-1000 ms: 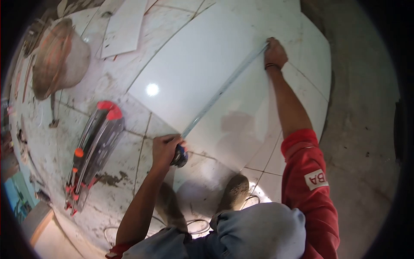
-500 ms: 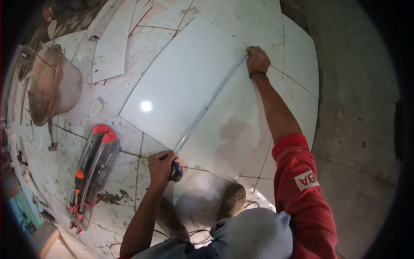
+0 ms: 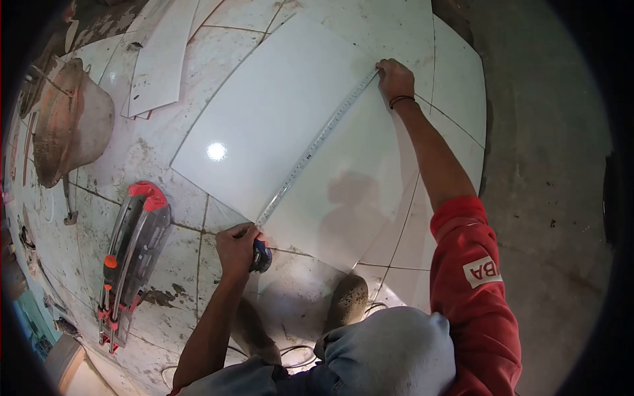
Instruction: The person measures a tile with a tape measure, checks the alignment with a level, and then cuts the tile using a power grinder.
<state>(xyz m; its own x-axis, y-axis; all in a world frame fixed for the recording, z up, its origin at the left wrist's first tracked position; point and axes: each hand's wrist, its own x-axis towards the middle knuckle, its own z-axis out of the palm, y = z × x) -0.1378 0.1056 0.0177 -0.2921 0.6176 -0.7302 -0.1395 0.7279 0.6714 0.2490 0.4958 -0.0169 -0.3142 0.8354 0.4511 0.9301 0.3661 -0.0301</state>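
A large glossy white tile point(image 3: 264, 125) lies flat on the dirty tiled floor in front of my boots. Across it runs a pulled-out tape measure point(image 3: 316, 150), slanting from lower left to upper right. My left hand point(image 3: 236, 249) is closed around the tape near its dark blue case point(image 3: 261, 256), at the tile's near edge. At the far edge my right hand point(image 3: 396, 79) pinches the tape's end against the tile. The fingertips of both hands are partly hidden.
To the left lies a red and grey manual tile cutter point(image 3: 135, 257). Beyond it a mortar-stained bowl point(image 3: 76, 125) is tipped on its side, near a hammer-like tool point(image 3: 69, 201). Cut tile strips point(image 3: 158, 66) lie at the upper left. A cable point(image 3: 300, 355) loops by my boots point(image 3: 348, 300).
The view has shifted slightly, so floor items appear a little further left and up. Both hands keep their hold on the tape, which stays stretched over the tile.
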